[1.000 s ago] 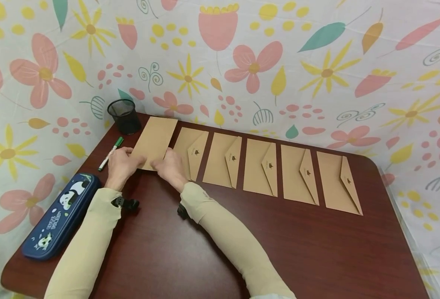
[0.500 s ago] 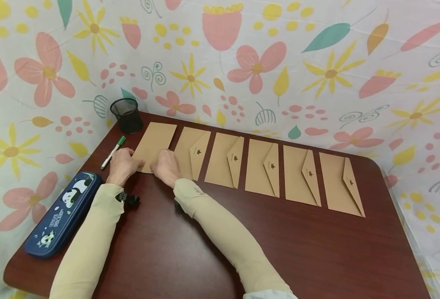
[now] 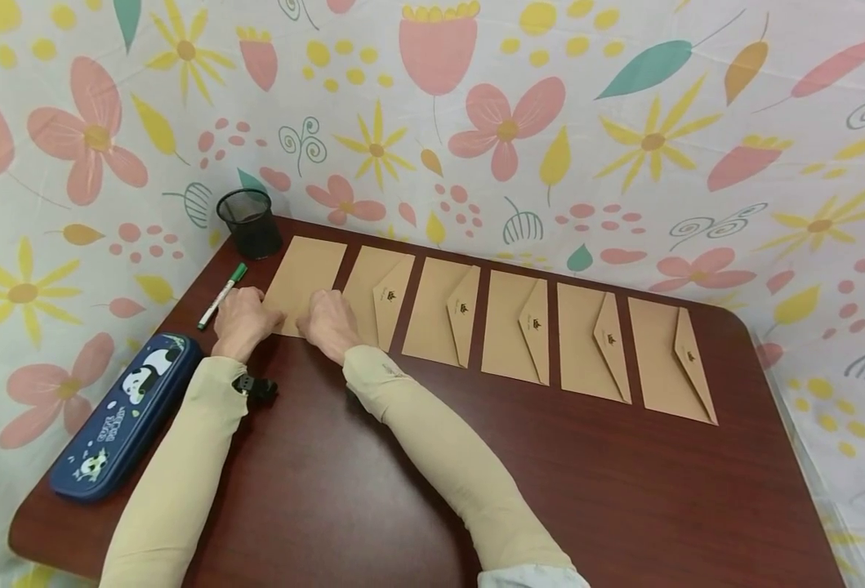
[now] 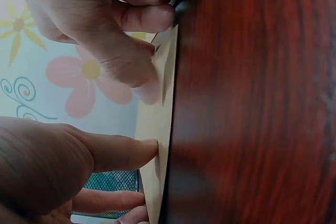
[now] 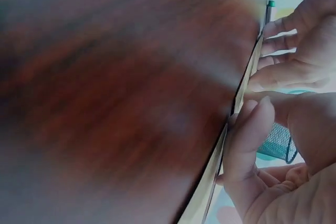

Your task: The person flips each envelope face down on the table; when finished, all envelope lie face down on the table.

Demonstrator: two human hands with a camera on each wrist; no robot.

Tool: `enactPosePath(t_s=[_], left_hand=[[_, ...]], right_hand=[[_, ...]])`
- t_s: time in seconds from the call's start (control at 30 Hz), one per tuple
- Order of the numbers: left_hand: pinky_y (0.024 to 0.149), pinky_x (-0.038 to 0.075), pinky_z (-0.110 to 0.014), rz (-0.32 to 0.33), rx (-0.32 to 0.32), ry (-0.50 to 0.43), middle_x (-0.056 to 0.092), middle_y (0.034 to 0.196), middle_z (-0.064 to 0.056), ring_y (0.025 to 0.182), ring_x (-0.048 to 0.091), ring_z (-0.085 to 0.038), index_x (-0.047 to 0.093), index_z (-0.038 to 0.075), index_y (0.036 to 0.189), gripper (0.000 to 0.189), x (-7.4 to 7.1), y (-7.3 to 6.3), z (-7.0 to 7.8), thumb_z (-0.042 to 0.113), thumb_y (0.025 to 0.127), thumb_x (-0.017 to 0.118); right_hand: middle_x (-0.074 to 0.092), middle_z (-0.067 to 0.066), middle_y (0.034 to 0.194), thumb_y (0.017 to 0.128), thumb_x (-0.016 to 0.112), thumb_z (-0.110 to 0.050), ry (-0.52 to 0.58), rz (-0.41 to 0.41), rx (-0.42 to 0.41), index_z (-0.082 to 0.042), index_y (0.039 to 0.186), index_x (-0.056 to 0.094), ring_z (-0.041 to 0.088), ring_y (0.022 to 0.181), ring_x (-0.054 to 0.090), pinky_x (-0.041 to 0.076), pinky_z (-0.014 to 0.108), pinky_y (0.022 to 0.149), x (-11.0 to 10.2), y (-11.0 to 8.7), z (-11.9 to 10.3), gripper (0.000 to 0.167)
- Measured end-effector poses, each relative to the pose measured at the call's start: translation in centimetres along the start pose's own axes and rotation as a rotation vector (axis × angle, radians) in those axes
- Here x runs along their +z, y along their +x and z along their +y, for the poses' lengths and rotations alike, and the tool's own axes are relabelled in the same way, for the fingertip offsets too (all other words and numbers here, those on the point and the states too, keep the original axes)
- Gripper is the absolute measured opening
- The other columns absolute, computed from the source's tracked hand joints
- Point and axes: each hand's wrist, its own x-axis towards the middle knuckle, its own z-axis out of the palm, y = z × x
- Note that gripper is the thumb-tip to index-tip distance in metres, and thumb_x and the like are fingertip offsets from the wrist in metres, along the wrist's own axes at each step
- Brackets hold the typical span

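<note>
While on the leftmost envelope (image 3: 305,268), left hand (image 3: 243,322) straight-fingered without grip, right hand (image 3: 329,323) half-curled, grip unclear.

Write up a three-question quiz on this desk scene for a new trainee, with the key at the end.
1. How many envelopes show a crown-printed flap?
2. True or false: the green-capped marker lies on the table, outside the black mesh cup.
3. Which thing do the left hand and right hand both touch?
A) the blue pencil case
B) the plain-faced envelope at the row's left end
C) the mesh cup

Key: 1: five; 2: true; 3: B.
</note>
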Motion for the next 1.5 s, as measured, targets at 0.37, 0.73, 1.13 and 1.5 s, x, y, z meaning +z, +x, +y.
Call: enactPosePath(t_s=[0.37, 0.73, 1.13, 1.5], left_hand=[[0.105, 0.052, -0.065, 0.1, 0.136, -0.133, 0.058, 0.14, -0.037, 0.127, 0.057, -0.054, 0.059, -0.011, 0.147, 0.062, -2.4, -6.5, 5.6, 0.023, 0.096, 0.067], [0.101, 0.055, -0.061, 0.107, 0.299, -0.116, 0.067, 0.132, -0.033, 0.122, 0.064, -0.05, 0.068, -0.009, 0.136, 0.048, -1.0, -8.3, 8.6, 0.018, 0.096, 0.071], [0.107, 0.055, -0.058, 0.006, 0.364, -0.023, 0.067, 0.133, -0.035, 0.124, 0.065, -0.05, 0.069, -0.015, 0.129, 0.046, 1.5, -8.4, 9.9, 0.018, 0.096, 0.073], [0.104, 0.056, -0.056, 0.015, 0.358, -0.046, 0.071, 0.127, -0.032, 0.122, 0.066, -0.048, 0.073, -0.013, 0.123, 0.04, 1.8, -7.5, 9.7, 0.018, 0.097, 0.072]], right_hand=[[0.053, -0.004, 0.059, 0.103, 0.073, -0.04, 0.136, 0.07, -0.027, -0.011, 0.076, 0.061, 0.011, 0.051, 0.053, 0.044, 0.028, 0.048, -6.4, -5.1, 1.4, 0.042], [0.056, -0.004, 0.061, 0.102, 0.074, -0.035, -0.058, 0.017, -0.018, -0.016, 0.068, 0.055, 0.011, 0.058, 0.057, 0.051, 0.029, 0.059, -8.5, -7.5, 6.1, 0.043], [0.067, -0.001, 0.073, 0.093, 0.075, -0.034, -0.138, -0.096, 0.106, -0.02, 0.067, 0.063, 0.016, 0.067, 0.064, 0.052, 0.031, 0.058, -5.4, -4.6, 9.9, 0.032], [0.066, 0.005, 0.075, 0.095, 0.062, -0.016, -0.106, -0.063, 0.111, -0.017, 0.065, 0.056, 0.019, 0.068, 0.061, 0.052, 0.032, 0.059, -5.7, -5.4, 9.7, 0.03]])
